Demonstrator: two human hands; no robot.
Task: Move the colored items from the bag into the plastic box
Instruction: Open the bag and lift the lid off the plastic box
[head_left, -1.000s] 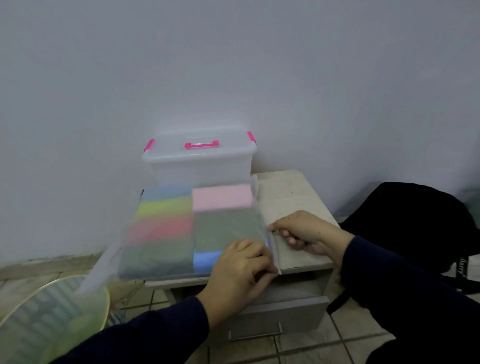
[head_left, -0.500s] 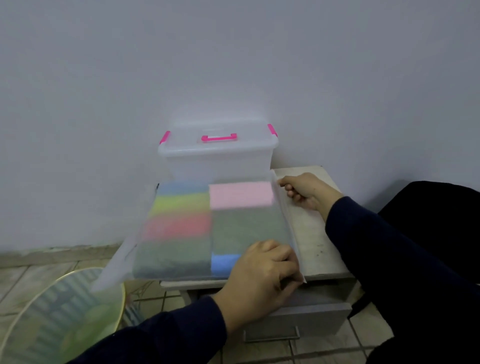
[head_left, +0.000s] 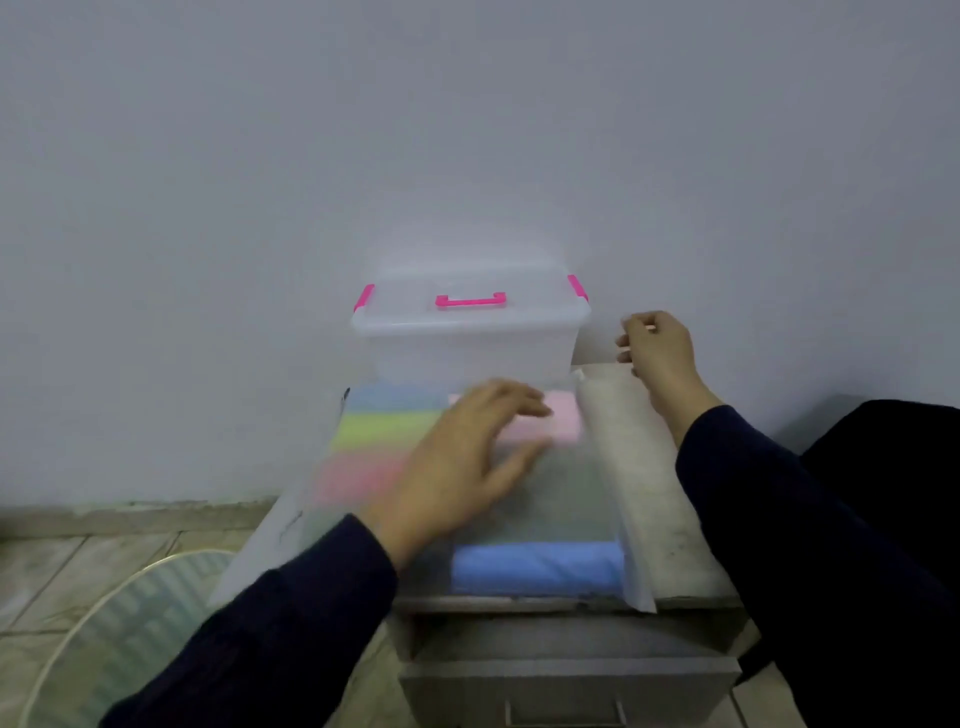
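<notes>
Translucent plastic bag (head_left: 566, 499) lies flat on the surface (head_left: 670, 519), directly in front of the plastic box (head_left: 467, 338), which stands at the back against the wall with its lid on and pink latches and handle showing. Colored items (head_left: 535, 569) sit packed inside the bag in 2 columns: blue, yellow-green and pink-red bands on the left, a pale pink block at the back right, a grey-green area in the middle, a blue roll at the near edge. They read as soft folded cloths or sponges; which, cannot tell through the film. Judgement: light, compressible, not fragile, so a broad pinch across 1 roll or block should hold it; the film is thin, limp and probably slippery, so it is likely to slide or collapse unless 1 hand pins it. Right hand (head_left: 657, 345) is raised beside the box at the far right corner of the bag, fingers curled and pinching the bag's right-edge flap, which stands up along that side. Left hand (head_left: 467, 457) is spread wide over the middle of the bag, fingers straight, holding nothing; motion blur hides whether it touches the film. Judgement: the open right edge is the place to reach in, taking the pale pink block or the blue roll first since both lie nearest it. Box lid must come off before anything goes in.
</notes>
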